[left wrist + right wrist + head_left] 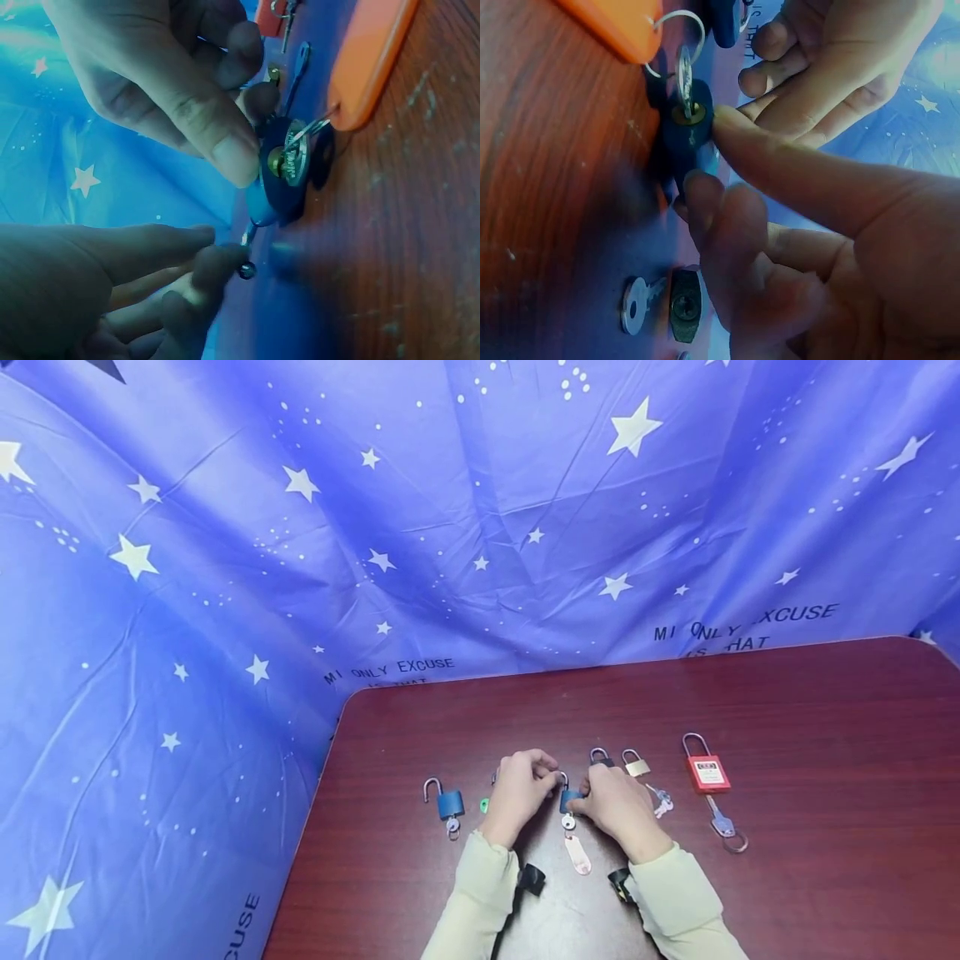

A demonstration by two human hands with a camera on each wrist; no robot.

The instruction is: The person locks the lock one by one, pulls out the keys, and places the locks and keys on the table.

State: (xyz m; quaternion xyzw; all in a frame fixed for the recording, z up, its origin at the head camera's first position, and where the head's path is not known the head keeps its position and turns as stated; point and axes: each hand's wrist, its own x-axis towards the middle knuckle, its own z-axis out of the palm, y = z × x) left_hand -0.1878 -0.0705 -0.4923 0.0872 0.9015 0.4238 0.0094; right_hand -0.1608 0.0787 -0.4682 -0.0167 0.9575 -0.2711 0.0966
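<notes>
A blue padlock (568, 802) with its shackle open lies mid-table between the hands. A silver key (684, 79) stands in its keyhole, with a ring and an orange tag (367, 64) that looks pale pink in the head view. My right hand (618, 802) grips the padlock's body between thumb and fingers. From the left, my left hand (523, 789) pinches the padlock's shackle (248, 238) with its fingertips. Behind the left hand, a green piece (484, 806) and part of a shackle show; the rest is hidden.
To the left lies another blue padlock (451, 804), shackle open, with a key. Beyond my right hand are a dark padlock (601, 758), partly covered, and a small brass padlock (637, 767) near loose keys (661, 802). A red padlock (707, 773) with a key (722, 822) lies further right.
</notes>
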